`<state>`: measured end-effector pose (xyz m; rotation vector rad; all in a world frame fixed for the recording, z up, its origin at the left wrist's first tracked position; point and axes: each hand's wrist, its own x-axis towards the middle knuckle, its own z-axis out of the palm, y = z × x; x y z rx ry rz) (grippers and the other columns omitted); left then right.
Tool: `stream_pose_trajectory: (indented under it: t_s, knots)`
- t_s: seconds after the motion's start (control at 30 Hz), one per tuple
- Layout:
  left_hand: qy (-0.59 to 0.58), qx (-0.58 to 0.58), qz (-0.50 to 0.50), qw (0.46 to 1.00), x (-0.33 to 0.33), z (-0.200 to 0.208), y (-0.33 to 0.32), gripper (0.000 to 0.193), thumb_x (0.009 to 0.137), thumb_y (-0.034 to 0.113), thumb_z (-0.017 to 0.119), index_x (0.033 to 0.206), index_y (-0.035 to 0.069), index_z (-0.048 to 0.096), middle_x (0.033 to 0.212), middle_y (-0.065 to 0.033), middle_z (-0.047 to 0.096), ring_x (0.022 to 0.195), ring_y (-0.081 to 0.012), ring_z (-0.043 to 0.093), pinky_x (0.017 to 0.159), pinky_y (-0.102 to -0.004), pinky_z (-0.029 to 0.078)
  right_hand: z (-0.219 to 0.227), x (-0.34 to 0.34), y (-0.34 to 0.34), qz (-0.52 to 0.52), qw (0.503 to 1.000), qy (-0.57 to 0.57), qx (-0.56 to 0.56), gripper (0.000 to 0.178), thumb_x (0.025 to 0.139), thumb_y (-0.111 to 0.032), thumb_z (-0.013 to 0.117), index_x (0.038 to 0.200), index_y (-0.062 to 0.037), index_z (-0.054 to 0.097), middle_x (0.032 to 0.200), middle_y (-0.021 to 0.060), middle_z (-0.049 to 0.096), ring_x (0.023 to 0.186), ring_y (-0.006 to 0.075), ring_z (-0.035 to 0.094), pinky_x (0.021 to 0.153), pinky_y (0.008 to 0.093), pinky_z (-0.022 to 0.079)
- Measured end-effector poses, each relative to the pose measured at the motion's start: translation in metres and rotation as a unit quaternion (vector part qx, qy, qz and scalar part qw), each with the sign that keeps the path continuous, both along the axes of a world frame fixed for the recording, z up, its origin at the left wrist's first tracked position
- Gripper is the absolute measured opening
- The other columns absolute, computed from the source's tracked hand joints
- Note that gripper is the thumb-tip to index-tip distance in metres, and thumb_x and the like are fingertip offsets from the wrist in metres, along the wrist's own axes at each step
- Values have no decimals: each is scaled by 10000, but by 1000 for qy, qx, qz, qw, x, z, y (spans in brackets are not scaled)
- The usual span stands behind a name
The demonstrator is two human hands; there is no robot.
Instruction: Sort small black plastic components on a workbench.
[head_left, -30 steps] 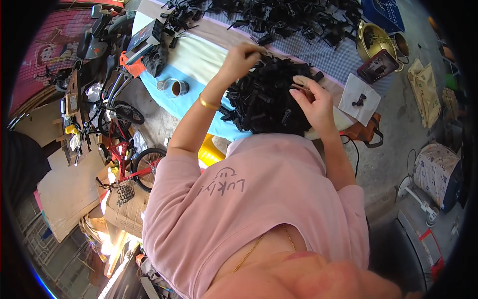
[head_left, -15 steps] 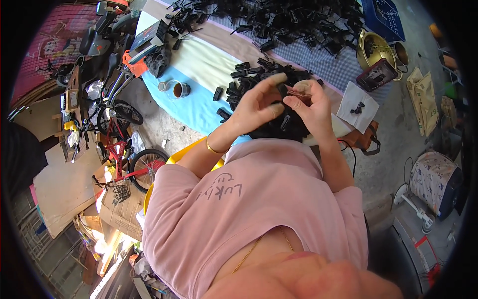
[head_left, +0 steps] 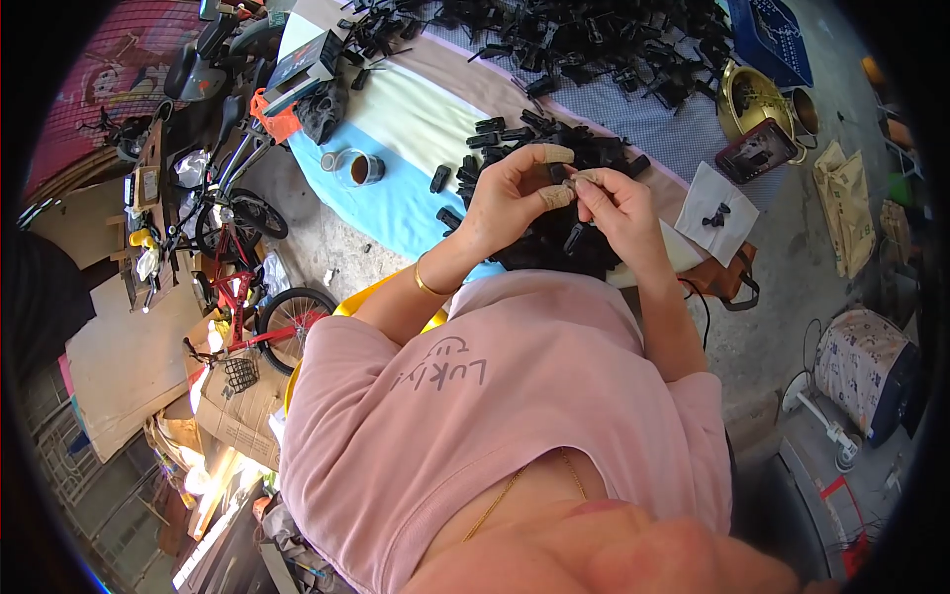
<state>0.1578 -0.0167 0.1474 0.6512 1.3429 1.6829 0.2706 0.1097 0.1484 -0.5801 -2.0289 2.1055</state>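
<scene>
A small black plastic piece sits between the thumb and forefinger of my left hand, whose fingertips are wrapped in tan tape. My right hand meets it there, thumb and fingers pinched together at the piece's side; what lies inside that pinch is too small to make out. Under and around both hands spreads a near heap of black plastic parts on the cloth-covered table. One loose black part lies left of that heap.
A larger pile of black parts covers the table's far side. At right are a white paper with small black pieces, a phone, a brass-coloured pot and a blue basket. A clear cup stands at left.
My right hand has moved left and closed in on my left hand, so their fingertips now meet. The left fingers have drawn in around the black piece.
</scene>
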Motion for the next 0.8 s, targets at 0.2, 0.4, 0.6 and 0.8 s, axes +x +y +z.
stream_pose_trajectory:
  t_s: [0.2,0.4,0.6,0.8]
  knots:
    - [60,-18,36,997,6,0,-1,274,776,-27,606,1040,-10,532,909,-44,597,824,-82,554,731,-224,466,3,0,-7,-14,999,-9,32,128,871,-96,515,904,-1,595,624,-37,510,537,10,420,484,148,316]
    - [187,-18,86,979,11,-11,-3,228,742,-45,618,963,-11,571,836,-80,612,740,-124,597,657,-236,488,-9,-1,-14,-35,999,-27,-4,123,874,-104,512,862,-10,591,621,-40,508,519,4,390,459,148,289]
    - [378,-161,66,909,12,4,3,664,673,25,705,1247,61,373,873,-122,622,751,-210,624,657,-286,490,-23,-3,-5,-125,990,61,33,172,781,-146,650,868,-7,599,619,-30,530,527,14,430,473,175,348]
    - [228,-97,-97,964,-3,23,-5,725,638,15,714,1266,64,355,961,-104,589,823,-194,572,717,-298,480,0,5,11,-1,995,-29,93,190,742,-56,677,892,12,583,764,-14,582,688,33,520,620,168,430]
